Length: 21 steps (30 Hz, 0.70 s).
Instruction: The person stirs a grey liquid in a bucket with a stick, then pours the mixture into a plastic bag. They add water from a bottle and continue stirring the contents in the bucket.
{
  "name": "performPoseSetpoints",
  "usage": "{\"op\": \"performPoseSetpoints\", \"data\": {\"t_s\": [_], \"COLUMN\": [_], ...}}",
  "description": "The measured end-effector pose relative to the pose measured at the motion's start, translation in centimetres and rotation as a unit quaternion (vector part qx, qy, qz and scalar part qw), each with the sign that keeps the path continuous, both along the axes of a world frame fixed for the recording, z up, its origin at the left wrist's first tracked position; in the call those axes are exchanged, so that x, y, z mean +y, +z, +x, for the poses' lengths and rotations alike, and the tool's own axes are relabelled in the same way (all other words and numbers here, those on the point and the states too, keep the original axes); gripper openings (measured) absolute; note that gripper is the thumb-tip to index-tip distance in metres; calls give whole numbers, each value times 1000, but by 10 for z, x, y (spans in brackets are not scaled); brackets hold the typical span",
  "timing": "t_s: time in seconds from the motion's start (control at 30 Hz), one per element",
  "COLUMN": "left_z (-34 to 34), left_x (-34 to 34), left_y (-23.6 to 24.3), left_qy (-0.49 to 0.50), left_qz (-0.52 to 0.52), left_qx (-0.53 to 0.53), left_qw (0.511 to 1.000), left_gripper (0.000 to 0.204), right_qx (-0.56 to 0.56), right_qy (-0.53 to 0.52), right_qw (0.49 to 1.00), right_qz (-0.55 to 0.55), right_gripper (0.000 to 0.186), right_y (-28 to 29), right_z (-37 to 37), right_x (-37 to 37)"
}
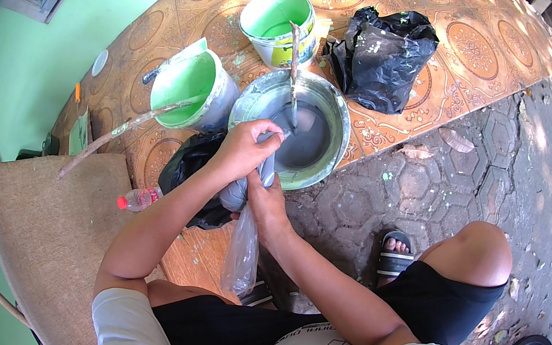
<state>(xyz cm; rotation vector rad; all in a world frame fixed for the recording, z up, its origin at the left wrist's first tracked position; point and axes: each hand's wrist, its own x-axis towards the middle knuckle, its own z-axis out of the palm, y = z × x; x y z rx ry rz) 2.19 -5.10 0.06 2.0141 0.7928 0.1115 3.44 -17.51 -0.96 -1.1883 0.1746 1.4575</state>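
Note:
Between both hands I hold a clear plastic bag (235, 195) of grey paste over the near side of a basin (338, 143). My left hand (248, 149) is closed around the bag's narrow upper part, fingertips pinched near its tip. Just below, my right hand (268, 206) grips the lower part, where the grey filling bulges beside the wrist. The bag's unfilled tail (242, 257) hangs toward my lap. Grey liquid (313, 144) lies in the basin, and a paint-smeared stick (295, 60) leans in it. My palms hide part of the bag.
Two green-stained buckets (219, 95) (276, 32) stand beyond the basin, one with a long stick (132, 124) across it. A black plastic bag (389, 60) sits right of them. A red-capped bottle (139, 199) lies by a brown cushioned seat (50, 231). Hexagonal paving (420, 174) drops off at right.

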Motion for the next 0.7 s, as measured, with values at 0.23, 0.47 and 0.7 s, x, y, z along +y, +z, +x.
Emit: {"op": "performPoseSetpoints", "data": {"t_s": [0.23,0.47,0.7], "left_z": [-1,-1,0], "left_x": [1,1,1], "left_y": [-3,-2,-2], "left_qy": [8,-1,-2], "left_qz": [-2,5,9], "left_qx": [5,-4,5], "left_qw": [1000,1000,1000], "left_gripper": [26,25,26], "right_qx": [7,3,3], "right_qy": [-5,1,-7], "right_qw": [1000,1000,1000], "right_qz": [0,-9,-5], "right_gripper": [58,59,61], "right_y": [4,1,1], "right_z": [0,0,0], "right_x": [-1,0,0]}}
